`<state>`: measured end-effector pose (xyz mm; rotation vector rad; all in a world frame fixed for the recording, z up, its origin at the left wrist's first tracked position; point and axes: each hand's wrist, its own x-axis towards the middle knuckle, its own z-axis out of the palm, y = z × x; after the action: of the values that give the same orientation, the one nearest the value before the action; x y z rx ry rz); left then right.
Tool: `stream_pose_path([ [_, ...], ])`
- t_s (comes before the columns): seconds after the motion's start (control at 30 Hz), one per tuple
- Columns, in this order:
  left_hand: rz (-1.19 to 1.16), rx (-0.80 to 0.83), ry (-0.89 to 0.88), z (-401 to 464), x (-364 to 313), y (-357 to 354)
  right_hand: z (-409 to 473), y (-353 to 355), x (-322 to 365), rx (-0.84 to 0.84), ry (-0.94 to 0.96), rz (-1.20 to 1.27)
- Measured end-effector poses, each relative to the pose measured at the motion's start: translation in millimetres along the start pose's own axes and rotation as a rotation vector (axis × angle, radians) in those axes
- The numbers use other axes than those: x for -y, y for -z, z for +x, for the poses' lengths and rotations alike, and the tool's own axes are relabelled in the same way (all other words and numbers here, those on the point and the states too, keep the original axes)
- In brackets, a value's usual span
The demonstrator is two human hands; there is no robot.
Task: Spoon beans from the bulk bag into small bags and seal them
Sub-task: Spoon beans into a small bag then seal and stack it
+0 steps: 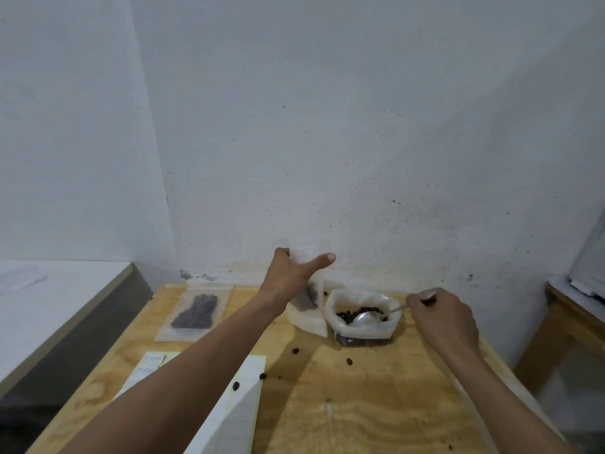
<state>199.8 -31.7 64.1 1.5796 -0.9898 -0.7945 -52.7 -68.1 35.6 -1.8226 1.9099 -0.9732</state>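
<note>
Holding a small bag (pixel 306 291) upright at the centre of the frame, your left hand (pixel 288 278) grips it near its top, thumb stretched out to the right and fingers wrapped behind the plastic. A few dark beans show through its lower part, and its bottom edge rests on the worktop (pixel 376 404) just left of the bulk bag (pixel 361 319). The two bags touch or nearly touch; you cannot tell which from this angle.

Your right hand (pixel 442 317), right of centre, is curled around the handle of a spoon (pixel 370 316). The bowl of the spoon lies inside the open mouth of the bulk bag, among the beans (pixel 347 314) there. The bulk bag stands open with its rim rolled down, and more beans show through its clear base.

A filled bag (pixel 196 311) lies flat on the worktop at left of centre, well apart from both hands. A sheet of labels (pixel 252 371) lies on the worktop in the lower left, partly covered by your left forearm. Loose beans (pixel 295 350) are scattered on the wood below the two bags. A white counter (pixel 49 306) sits at the left edge of the frame, and part of a wooden table (pixel 563 309) shows at the right edge.
</note>
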Motion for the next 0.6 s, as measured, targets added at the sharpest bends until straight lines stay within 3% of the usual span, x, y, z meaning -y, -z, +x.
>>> stream_pose_path([
  [0.1,-0.025,0.013,0.004,-0.9,-3.8,0.0,-11.4,2.0,12.3,-0.131,0.214,-0.054],
  [0.17,-0.051,0.026,-0.001,-0.8,-7.4,-0.7,-22.4,4.0,36.0,0.009,0.344,0.119],
  [0.23,-0.077,0.041,-0.012,-1.2,-11.3,-4.0,-35.1,-3.0,59.6,0.371,0.279,0.314],
  [0.3,-0.074,0.042,-0.026,-5.8,-15.9,-5.8,-41.6,-19.9,69.7,0.589,0.226,0.391],
  [0.47,-0.179,0.018,-0.077,-12.9,-17.6,20.0,-38.6,-41.7,65.4,0.671,0.140,0.624],
  [0.6,-0.235,-0.010,-0.121,-11.9,-11.8,46.1,-36.1,-40.5,67.8,0.773,0.104,0.659],
])
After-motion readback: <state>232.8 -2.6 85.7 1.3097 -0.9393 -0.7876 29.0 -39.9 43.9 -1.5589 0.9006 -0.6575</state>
